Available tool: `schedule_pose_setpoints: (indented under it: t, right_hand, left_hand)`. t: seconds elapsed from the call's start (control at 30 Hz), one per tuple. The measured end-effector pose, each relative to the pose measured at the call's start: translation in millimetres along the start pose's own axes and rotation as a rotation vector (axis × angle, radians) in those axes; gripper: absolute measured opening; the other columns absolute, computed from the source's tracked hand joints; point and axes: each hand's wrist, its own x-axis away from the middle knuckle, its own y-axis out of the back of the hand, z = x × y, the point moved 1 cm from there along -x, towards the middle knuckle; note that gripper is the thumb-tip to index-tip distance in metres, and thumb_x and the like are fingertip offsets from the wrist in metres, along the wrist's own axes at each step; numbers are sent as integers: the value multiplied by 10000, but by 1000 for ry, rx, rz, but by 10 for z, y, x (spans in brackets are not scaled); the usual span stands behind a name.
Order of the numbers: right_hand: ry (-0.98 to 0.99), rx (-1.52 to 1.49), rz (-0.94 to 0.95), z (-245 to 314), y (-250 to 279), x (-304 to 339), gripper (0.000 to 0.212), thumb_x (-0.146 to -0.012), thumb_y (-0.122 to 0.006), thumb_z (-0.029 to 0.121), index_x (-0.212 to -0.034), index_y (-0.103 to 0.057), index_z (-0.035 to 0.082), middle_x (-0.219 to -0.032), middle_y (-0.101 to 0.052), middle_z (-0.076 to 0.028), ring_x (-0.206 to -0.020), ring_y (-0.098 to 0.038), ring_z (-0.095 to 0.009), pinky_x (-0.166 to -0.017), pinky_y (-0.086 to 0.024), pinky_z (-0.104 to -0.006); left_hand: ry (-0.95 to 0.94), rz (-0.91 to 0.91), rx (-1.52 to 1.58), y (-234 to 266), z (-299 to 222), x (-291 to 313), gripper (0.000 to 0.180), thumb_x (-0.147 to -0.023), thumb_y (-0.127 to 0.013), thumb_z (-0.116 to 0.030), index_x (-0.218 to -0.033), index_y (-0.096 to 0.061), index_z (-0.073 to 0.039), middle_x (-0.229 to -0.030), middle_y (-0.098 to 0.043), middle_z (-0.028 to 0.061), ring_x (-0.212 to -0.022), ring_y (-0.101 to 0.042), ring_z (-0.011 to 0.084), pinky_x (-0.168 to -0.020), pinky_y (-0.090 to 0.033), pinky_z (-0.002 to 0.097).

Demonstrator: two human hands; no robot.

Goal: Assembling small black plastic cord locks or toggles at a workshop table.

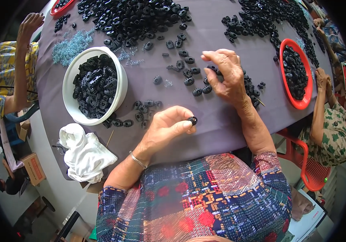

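Near the table's front edge, my left hand (pixel 169 124) pinches a small black plastic cord lock piece (pixel 192 120) between thumb and forefinger. Farther up and to the right, my right hand (pixel 229 78) is raised over the table with thumb and forefinger apart, and no piece shows between them. Loose black cord lock pieces (pixel 189 81) lie scattered beside and partly behind it. Small clear springs (pixel 168 83) rest on the cloth between the hands and the white bowl (pixel 122 82), which is heaped with black cord locks (pixel 96 86).
Large heaps of black pieces (pixel 132 20) cover the far side. Bluish springs (pixel 74 46) are piled at left. A white cloth (pixel 85 155) lies at the front left, with a thin stick (pixel 110 138). A red basin (pixel 309 90) stands at right. Other people sit at both sides.
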Motion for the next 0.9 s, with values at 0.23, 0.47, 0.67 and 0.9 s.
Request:
schedule_pose_setpoints:
  t: [0.23,0.47,0.67,0.9]
  right_hand:
    - [130,-64,138,137,-96,14,421,-693,-696,7,-1104,-625,62,-1025,-658,-36,-973,-575,-238,-906,-390,-354]
    - [-1,-43,-52,-94,58,3,407,-698,-647,-85,-1083,-621,44,-937,-677,-58,-916,-580,-255,-829,-459,-356]
    - [18,-62,-76,-130,78,8,390,-680,-668,-46,-1053,-625,60,-919,-663,-38,-887,-586,-239,-810,-443,-357]
    - [195,-13,111,270,-100,74,289,-637,-708,124,-912,-629,84,-994,-604,-72,-955,-567,-273,-859,-438,-387]
  left_hand:
    - [4,-17,19,2,-17,-3,156,-902,-622,-100,-1012,-589,6,-883,-626,42,-838,-589,110,-778,-487,260]
    - [19,-14,49,7,-7,12,151,-904,-617,-89,-1018,-590,6,-888,-628,44,-844,-593,111,-786,-489,262]
    - [-7,-11,33,6,-17,4,146,-905,-614,-82,-1020,-591,5,-889,-628,46,-844,-595,112,-788,-492,265]
    - [58,-62,-34,11,-39,57,142,-885,-613,-39,-1021,-596,-3,-891,-655,48,-815,-610,97,-738,-495,239]
